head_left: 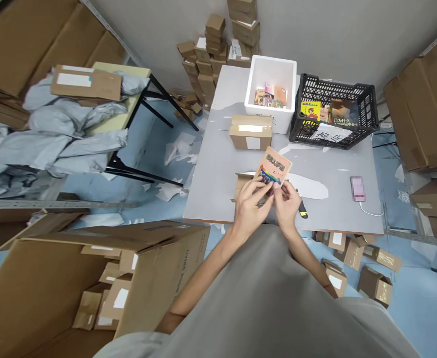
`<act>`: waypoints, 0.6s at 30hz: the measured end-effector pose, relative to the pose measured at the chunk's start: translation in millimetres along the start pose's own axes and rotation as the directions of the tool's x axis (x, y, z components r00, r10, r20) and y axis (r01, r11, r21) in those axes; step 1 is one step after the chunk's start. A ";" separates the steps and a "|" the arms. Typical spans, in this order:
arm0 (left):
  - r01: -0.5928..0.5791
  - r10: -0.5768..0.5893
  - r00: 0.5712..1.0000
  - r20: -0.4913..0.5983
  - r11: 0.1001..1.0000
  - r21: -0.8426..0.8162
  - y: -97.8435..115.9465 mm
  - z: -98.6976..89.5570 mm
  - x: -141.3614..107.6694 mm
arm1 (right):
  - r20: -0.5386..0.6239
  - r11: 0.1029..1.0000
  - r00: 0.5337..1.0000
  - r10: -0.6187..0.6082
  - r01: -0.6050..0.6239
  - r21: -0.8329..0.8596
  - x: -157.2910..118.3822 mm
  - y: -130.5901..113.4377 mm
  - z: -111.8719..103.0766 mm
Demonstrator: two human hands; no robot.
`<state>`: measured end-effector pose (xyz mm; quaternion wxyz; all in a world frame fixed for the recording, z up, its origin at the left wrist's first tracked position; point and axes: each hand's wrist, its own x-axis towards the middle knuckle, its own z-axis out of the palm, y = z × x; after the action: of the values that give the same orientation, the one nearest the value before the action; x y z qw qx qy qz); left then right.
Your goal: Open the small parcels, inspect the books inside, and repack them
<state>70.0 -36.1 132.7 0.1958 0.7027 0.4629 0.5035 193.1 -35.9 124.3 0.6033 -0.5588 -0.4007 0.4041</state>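
Observation:
Both of my hands hold a small pink booklet (277,164) with a rainbow-coloured lower part, tilted over the front of the grey table (213,174). My left hand (250,205) grips its lower left edge, fingers bent against it. My right hand (287,201) pinches the bottom right, thumb on the cover. Partly hidden behind my left hand is an open cardboard box (241,185). A black and yellow cutter (302,211) lies just right of my right hand. Farther back on the table stands a closed cardboard box (251,133).
Behind stand a white foam box (292,115) and a black crate (371,112), both holding booklets or books. A phone (358,188) with a cable lies at right. Grey parcels (54,119) cover a side table; a big carton (166,268) stands at lower left.

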 end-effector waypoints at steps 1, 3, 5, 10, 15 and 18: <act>0.013 -0.013 1.000 0.028 1.000 0.005 -0.8 -1.4 0.8 | 0.001 1.000 1.000 0.020 -0.020 0.005 3.9 -0.5 -3.1; 0.115 -0.115 0.993 0.029 0.993 -0.002 -5.7 -6.3 2.7 | 0.016 0.998 0.998 0.057 -0.058 0.019 10.6 -1.2 -8.5; 0.289 -0.291 0.956 -0.031 0.955 -0.066 -14.4 -13.5 5.0 | 0.030 0.994 0.995 0.093 -0.095 0.049 14.4 -1.1 -12.2; 0.629 -0.619 0.761 0.193 0.633 -0.451 -35.4 -30.3 10.2 | 0.095 0.981 0.983 0.155 -0.165 0.099 13.4 0.7 -13.2; 0.708 -0.681 0.648 0.341 0.374 -0.599 -38.0 -29.5 8.1 | 0.156 0.979 0.974 0.164 -0.180 0.098 12.9 7.4 -8.6; 0.678 -0.721 0.642 0.261 0.375 -0.632 -37.9 -26.8 6.1 | 0.161 0.985 0.975 0.151 -0.162 0.060 14.1 12.5 -6.9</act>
<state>29.4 -17.4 118.9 0.6189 0.3003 0.5013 0.5249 204.1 -24.5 111.8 0.5562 -0.5332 -0.3863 0.5071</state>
